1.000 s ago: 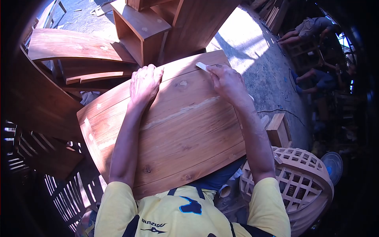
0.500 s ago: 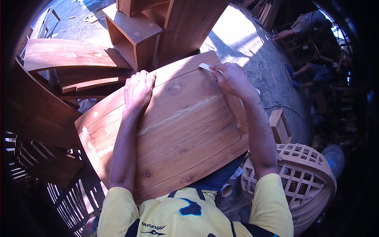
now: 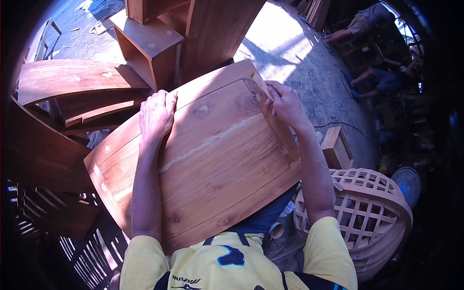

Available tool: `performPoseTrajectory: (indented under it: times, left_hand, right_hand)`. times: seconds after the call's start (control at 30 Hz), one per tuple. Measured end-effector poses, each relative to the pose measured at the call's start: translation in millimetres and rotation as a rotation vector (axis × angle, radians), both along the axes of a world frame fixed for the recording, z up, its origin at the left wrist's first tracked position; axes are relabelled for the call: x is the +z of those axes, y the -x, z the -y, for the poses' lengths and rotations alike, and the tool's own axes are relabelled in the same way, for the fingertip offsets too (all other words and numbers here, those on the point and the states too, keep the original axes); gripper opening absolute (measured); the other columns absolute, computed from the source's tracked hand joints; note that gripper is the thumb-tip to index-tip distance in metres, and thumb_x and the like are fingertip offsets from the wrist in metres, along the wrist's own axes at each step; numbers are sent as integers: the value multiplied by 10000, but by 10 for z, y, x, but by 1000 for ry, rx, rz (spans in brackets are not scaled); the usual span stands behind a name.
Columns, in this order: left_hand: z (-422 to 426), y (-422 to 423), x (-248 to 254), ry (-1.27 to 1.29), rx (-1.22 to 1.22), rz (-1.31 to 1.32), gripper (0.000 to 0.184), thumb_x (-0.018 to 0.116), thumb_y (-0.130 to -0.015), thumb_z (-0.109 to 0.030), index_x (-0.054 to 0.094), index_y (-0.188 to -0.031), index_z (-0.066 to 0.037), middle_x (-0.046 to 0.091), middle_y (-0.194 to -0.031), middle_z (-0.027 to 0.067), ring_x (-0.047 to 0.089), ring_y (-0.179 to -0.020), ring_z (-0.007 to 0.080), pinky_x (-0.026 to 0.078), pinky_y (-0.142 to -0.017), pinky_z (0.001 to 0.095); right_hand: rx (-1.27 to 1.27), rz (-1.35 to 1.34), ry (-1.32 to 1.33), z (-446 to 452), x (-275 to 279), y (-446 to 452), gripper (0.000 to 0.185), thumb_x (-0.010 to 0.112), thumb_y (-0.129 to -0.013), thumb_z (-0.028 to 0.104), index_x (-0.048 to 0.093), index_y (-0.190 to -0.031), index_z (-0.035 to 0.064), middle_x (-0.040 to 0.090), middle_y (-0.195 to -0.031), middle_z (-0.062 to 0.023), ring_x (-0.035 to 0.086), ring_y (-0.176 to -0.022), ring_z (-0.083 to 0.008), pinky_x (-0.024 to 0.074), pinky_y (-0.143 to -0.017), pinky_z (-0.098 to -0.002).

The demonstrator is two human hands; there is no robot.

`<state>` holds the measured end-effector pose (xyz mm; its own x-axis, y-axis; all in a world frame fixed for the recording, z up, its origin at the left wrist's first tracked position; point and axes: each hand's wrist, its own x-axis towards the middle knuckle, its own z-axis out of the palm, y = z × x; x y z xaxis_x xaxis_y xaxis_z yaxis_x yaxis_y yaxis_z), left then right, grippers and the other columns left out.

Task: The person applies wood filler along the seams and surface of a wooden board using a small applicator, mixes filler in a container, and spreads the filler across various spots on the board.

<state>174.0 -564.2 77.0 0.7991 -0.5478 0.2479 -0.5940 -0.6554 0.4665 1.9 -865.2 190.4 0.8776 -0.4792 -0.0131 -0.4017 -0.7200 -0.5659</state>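
Observation:
A wooden panel (image 3: 227,159) with a pale filler streak and several filled spots lies tilted across my lap. My left hand (image 3: 158,113) is closed over its far edge, fingers curled round the wood. At the panel's right side edge is my right hand (image 3: 286,104), closed in a pinch. Half a second ago it held a flat white strip; now the fingers and edge mostly hide that piece, so I cannot make out its kind. The side edge shows a raised rim running down towards me, under my right forearm.
Wooden cabinet parts (image 3: 150,43) stand beyond the panel, with a curved board (image 3: 72,79) at left. A lattice-sided wooden frame (image 3: 357,212), a small wooden box (image 3: 337,149) and a fan (image 3: 406,186) are at right. Two people (image 3: 386,82) sit or bend further back.
My right hand has shifted from the panel's far right corner a little down its side edge. The white strip has dropped from sight. The whole view has shifted slightly.

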Motion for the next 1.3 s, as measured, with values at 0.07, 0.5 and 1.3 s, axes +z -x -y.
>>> performPoseTrajectory:
  times: [0.07, 0.5, 1.3]
  left_hand:
    - [2, -24, -58, -20, -1, 22, 421, 461, -1129, -385, 675, -1076, -27, 705, -1012, 190, 662, -1009, 382, 498, -909, 504]
    - [18, -12, -78, -10, 18, 22, 393, 456, -1128, -390, 656, -1067, -57, 672, -987, 157, 643, -973, 352, 473, -893, 483]
    - [35, -30, -107, 25, 30, 30, 401, 474, -1124, -392, 666, -1072, -44, 679, -980, 166, 644, -969, 371, 478, -892, 489]
  right_hand:
    - [70, 57, 159, 13, -127, -35, 322, 524, -1088, 196, 710, -1329, 91, 754, -918, -202, 776, -847, -323, 607, -781, -449]
    - [63, -320, 561, -339, 181, -171, 343, 545, -1083, 266, 719, -1367, 184, 706, -1105, -229, 727, -1052, -420, 563, -945, -534]
    - [48, -175, 515, -27, 12, -85, 318, 598, -1067, 286, 753, -1332, 201, 724, -1036, -235, 726, -999, -415, 568, -916, -516]
